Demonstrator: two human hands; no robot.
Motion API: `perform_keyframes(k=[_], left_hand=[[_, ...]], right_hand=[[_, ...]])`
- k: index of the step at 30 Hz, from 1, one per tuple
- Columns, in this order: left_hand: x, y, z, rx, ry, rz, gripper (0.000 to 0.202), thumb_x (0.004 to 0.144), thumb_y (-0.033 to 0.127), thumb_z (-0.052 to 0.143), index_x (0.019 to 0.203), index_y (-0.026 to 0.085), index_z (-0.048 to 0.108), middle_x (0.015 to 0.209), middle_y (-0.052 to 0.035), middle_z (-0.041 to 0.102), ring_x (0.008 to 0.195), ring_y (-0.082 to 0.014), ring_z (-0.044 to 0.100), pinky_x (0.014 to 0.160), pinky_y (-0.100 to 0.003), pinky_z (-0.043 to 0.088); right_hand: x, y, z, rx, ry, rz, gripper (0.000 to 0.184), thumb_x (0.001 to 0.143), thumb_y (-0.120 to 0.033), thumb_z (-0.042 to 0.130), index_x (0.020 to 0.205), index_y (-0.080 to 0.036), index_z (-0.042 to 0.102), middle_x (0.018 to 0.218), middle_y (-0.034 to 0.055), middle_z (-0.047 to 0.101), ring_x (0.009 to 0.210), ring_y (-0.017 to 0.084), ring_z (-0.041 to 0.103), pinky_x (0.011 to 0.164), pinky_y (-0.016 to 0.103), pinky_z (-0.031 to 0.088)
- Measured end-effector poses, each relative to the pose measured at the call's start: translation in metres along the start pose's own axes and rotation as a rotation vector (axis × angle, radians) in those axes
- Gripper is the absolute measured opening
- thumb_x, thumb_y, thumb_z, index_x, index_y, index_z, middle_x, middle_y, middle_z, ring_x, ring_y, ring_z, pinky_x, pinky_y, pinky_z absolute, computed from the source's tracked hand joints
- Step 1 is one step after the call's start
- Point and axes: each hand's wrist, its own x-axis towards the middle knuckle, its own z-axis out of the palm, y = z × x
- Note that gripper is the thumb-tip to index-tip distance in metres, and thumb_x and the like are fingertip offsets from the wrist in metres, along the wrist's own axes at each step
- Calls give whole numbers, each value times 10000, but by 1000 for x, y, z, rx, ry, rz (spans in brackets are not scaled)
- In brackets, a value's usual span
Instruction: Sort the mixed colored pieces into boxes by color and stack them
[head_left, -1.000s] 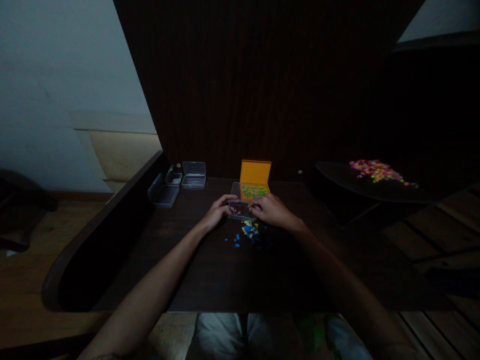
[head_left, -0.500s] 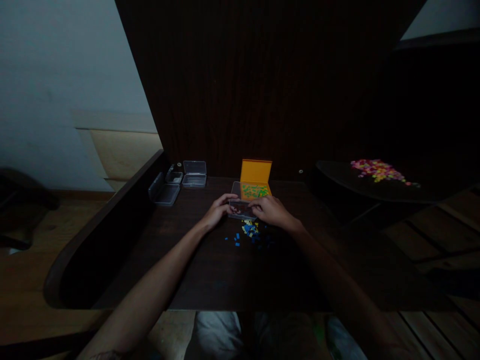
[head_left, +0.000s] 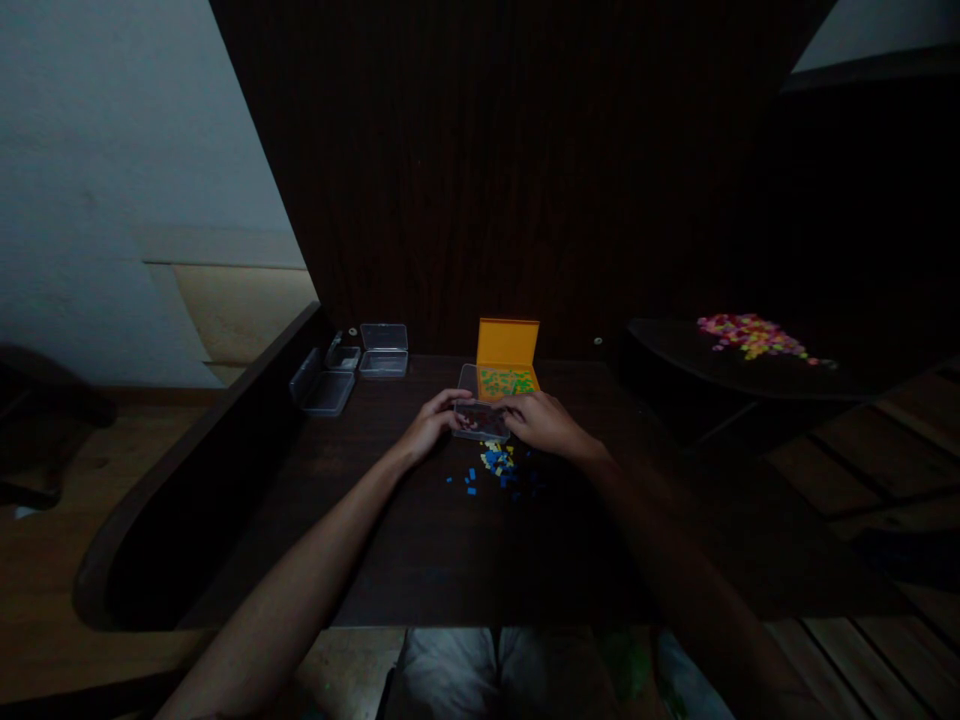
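Note:
A clear plastic box with small dark or reddish bits inside stands between my hands. My left hand grips its left side, fingers curled over the edge. On the other side, my right hand is closed at the box's right rim; its fingertips are partly hidden. Just behind sits an open orange box holding green pieces, its lid upright. Loose yellow and blue pieces lie in a pile in front of the clear box, and a few blue ones are scattered to the left.
Several open clear boxes stand at the back left of the dark desk. A raised side panel bounds the desk's left. Pink, red and yellow pieces are heaped on a dark surface at the right.
The view has shifted slightly. My right hand's fingers have moved a little at the clear box's rim, while my left hand keeps its grip. The loose pieces look unchanged.

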Motion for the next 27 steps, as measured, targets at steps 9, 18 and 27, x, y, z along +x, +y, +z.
perform_keyframes(k=[9,18,27], left_hand=[[-1,0,0,-20,4,-18,508,538,92,521,1026,178,631,1069,-38,684,778,-165,664,803,-326,498],[0,0,0,-36,12,-17,502,527,101,522,1012,176,628,1046,-31,690,754,-168,667,774,-321,508],[-2,2,2,-12,11,-12,493,535,110,514,1009,179,633,1009,-27,689,750,-161,652,788,-325,496]], right_hand=[[-60,-19,5,140,-117,-259,175,851,-245,640,1016,-202,678,999,53,703,915,197,644,803,293,459],[-96,-21,27,-39,-199,-255,223,955,-302,513,1099,-208,655,1202,100,622,849,189,660,724,304,498],[-90,-26,34,-8,-177,-270,190,961,-284,500,1062,-203,638,1163,80,619,843,158,635,724,271,471]])
